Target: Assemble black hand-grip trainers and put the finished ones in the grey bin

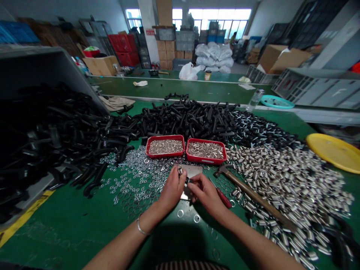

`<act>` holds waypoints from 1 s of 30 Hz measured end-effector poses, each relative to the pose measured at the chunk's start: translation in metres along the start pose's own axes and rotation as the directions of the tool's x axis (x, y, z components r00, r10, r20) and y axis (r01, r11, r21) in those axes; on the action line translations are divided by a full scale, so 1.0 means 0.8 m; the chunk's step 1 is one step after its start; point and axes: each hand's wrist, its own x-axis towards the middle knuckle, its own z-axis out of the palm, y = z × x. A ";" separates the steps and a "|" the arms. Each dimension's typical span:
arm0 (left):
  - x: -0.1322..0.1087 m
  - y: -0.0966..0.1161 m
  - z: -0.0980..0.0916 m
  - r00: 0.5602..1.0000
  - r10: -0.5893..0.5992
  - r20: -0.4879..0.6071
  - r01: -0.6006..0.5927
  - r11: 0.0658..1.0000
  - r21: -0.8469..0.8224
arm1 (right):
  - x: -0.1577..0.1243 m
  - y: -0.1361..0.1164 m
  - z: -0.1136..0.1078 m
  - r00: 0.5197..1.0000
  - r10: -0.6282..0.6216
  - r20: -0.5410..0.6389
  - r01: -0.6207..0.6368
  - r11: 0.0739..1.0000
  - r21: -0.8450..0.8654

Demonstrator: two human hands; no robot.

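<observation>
My left hand (pixel 172 188) is closed around a shiny metal sleeve (pixel 180 170), whose end shows above the thumb. Close beside it, my right hand (pixel 204 191) pinches a small black part (pixel 188 180) between thumb and fingers; its exact kind is hard to make out. Both hands are over a flat metal plate (pixel 194 170) on the green table. A red-handled tool (pixel 224 198) lies by the right hand, its tip partly hidden. To the right rests a hammer (pixel 253 193) with a wooden handle. Loose metal rings (pixel 197 218) lie in front of the hands.
Two red trays (pixel 206 161) of small metal pins stand behind the plate. Black handles (pixel 185 118) are heaped at the back and left, spilling from a grey crate (pixel 70 71). Metal sleeves (pixel 284 180) cover the right side. Washers (pixel 140 180) spread left. A yellow lid (pixel 336 152) lies far right.
</observation>
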 end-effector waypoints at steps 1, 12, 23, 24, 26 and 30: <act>0.005 -0.002 0.002 0.998 0.005 0.058 -0.008 0.999 0.051 | 0.000 -0.001 -0.004 1.000 -0.014 -0.003 0.014 0.996 -0.093; 0.113 0.021 0.017 0.889 0.265 0.373 -0.401 0.845 0.354 | -0.049 -0.009 -0.129 0.999 -0.051 -0.009 0.034 0.788 -0.614; 0.205 0.030 0.059 0.852 0.032 0.523 -0.408 0.666 0.625 | -0.072 0.016 -0.216 0.955 -0.289 -0.061 -0.020 0.143 -0.990; 0.203 0.030 0.059 0.852 0.029 0.522 -0.408 0.662 0.629 | -0.072 0.019 -0.218 0.957 -0.284 -0.055 -0.029 0.093 -0.995; 0.202 0.033 0.060 0.846 0.008 0.532 -0.405 0.658 0.635 | -0.067 0.024 -0.221 0.961 -0.273 -0.049 -0.043 0.029 -0.999; 0.205 0.035 0.063 0.840 -0.025 0.542 -0.396 0.655 0.643 | -0.053 0.028 -0.228 0.972 -0.234 -0.022 -0.029 -0.027 -0.999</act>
